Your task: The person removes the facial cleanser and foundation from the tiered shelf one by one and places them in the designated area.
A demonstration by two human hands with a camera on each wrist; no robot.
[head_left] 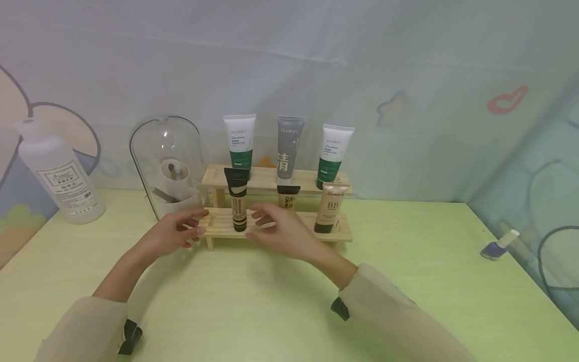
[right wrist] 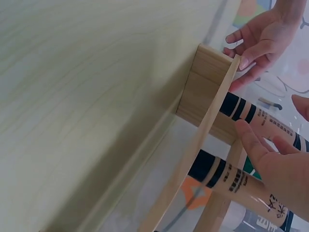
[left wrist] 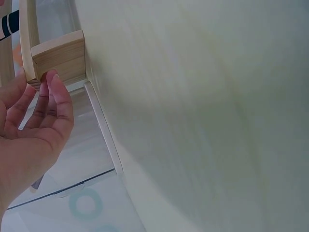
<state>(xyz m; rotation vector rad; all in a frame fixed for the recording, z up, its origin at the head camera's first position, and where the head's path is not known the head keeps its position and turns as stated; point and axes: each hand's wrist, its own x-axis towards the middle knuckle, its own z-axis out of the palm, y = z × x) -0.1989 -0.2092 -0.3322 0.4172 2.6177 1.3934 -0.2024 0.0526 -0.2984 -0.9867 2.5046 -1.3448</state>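
A two-step wooden rack point(head_left: 217, 221) holds tubes on both steps. On the lower step stand a black-and-tan tube point(head_left: 239, 201), a second dark-capped tube point(head_left: 288, 196) partly behind the right hand, and a BB tube point(head_left: 332, 208). My left hand point(head_left: 169, 234) touches the rack's left end with its fingertips; the left wrist view shows that hand point(left wrist: 38, 125) with bent fingers at the wooden edge point(left wrist: 30, 48). My right hand point(head_left: 285, 231) is beside the black-and-tan tube, fingers spread; in the right wrist view the hand point(right wrist: 280, 164) lies between two tubes, gripping neither.
Two white-green tubes point(head_left: 239, 138) and a grey tube point(head_left: 289, 146) stand on the upper step. To the left are a clear dome point(head_left: 165, 146) over white cups with brushes and a large white bottle point(head_left: 63, 176). A purple nail polish bottle point(head_left: 495, 249) stands at the right edge.
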